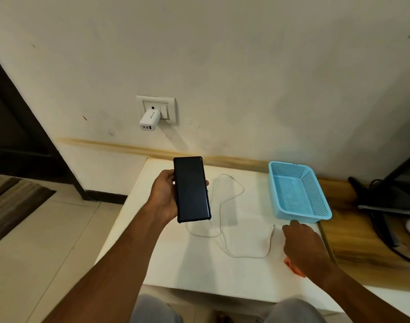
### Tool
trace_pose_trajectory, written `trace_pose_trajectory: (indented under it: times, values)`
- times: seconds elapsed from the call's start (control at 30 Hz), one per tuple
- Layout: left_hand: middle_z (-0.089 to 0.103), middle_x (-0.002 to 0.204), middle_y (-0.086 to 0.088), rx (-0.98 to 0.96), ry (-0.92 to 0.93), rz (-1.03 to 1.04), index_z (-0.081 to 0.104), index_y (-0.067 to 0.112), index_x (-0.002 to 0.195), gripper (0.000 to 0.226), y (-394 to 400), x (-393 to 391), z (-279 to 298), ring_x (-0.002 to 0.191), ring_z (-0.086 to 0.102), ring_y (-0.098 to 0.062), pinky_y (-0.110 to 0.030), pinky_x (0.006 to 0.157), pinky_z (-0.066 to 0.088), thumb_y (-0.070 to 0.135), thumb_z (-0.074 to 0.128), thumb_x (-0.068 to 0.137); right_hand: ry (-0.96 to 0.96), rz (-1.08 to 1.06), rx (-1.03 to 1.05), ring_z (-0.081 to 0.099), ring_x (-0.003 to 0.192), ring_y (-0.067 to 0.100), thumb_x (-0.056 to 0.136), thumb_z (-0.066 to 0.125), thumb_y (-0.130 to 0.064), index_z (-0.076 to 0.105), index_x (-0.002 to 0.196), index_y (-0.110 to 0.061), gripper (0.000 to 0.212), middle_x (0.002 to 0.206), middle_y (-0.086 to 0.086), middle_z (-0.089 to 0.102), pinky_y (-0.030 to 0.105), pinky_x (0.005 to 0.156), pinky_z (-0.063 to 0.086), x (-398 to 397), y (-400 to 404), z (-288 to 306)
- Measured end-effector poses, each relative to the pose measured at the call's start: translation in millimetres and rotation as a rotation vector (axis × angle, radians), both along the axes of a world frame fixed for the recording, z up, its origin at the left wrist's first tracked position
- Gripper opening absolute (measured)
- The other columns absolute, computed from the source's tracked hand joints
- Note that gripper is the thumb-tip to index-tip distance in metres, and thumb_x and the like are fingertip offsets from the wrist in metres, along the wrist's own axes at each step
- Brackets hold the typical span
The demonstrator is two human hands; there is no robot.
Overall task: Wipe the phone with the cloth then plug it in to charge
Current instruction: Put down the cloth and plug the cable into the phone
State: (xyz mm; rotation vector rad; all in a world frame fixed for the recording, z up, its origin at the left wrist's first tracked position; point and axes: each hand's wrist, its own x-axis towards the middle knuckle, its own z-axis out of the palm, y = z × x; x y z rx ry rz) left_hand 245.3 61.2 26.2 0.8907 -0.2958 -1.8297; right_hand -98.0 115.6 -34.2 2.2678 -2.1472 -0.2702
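Layout relative to the table (199, 271). The cable (225, 229) lies looped on the table near its middle. The basket (299, 192) stands on the table's far right corner, right of the cable. The phone (192, 189) is held above the table's left part by the left hand (163, 197), left of the cable. The right hand (304, 245) is over the table's right edge, just before the basket, with the cloth (295, 268) under it. The charger (149, 120) sits in the wall socket (156, 108), behind and above the table's far left corner.
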Motion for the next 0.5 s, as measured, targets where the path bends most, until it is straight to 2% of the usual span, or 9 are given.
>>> trace_pose_trajectory:
  times: [0.1,0.17,0.33,0.4,0.5]
  values:
    - [0.062,0.13,-0.031,0.005,0.004,-0.009,0.055,0.006,0.138,0.056,1,3,-3,0.112,0.065,-0.047,-0.057,0.096,0.052,0.033,0.04,0.092,0.001,-0.058,-0.079,0.055,0.073,0.007,0.092,0.058,-0.019,0.064,0.089,-0.024,0.008,0.087,-0.007,0.061,0.018,0.065,0.05,0,-7,2]
    - [0.063,0.128,-0.031,0.005,0.002,-0.015,0.055,0.007,0.138,0.055,1,4,-4,0.111,0.065,-0.047,-0.057,0.095,0.053,0.034,0.038,0.093,-0.06,-0.111,-0.167,0.052,0.063,0.006,0.086,0.066,-0.015,0.065,0.076,-0.023,0.013,0.072,-0.008,0.058,0.017,0.058,0.047,0,-12,4]
    - [0.065,0.123,-0.032,0.012,-0.004,-0.001,0.053,0.008,0.138,0.052,2,5,-5,0.109,0.066,-0.049,-0.056,0.086,0.057,0.033,0.036,0.096,-0.446,-0.149,-0.288,0.058,0.068,0.008,0.084,0.069,-0.005,0.075,0.09,-0.014,0.012,0.082,0.0,0.072,0.013,0.063,0.04,10,-19,9]
    - [0.065,0.125,-0.031,0.014,0.002,-0.007,0.054,0.008,0.138,0.052,3,4,-5,0.109,0.066,-0.048,-0.056,0.085,0.058,0.033,0.036,0.096,-0.505,-0.161,-0.282,0.058,0.068,0.006,0.081,0.07,-0.003,0.075,0.084,-0.014,0.013,0.078,-0.003,0.071,0.011,0.06,0.036,16,-21,9]
    - [0.064,0.126,-0.032,0.012,0.008,-0.018,0.054,0.008,0.139,0.053,4,5,-5,0.108,0.066,-0.047,-0.055,0.085,0.057,0.033,0.037,0.095,-0.498,-0.201,-0.249,0.063,0.065,0.014,0.08,0.068,-0.004,0.072,0.073,-0.012,0.011,0.067,-0.001,0.068,0.023,0.056,0.045,25,-24,0]
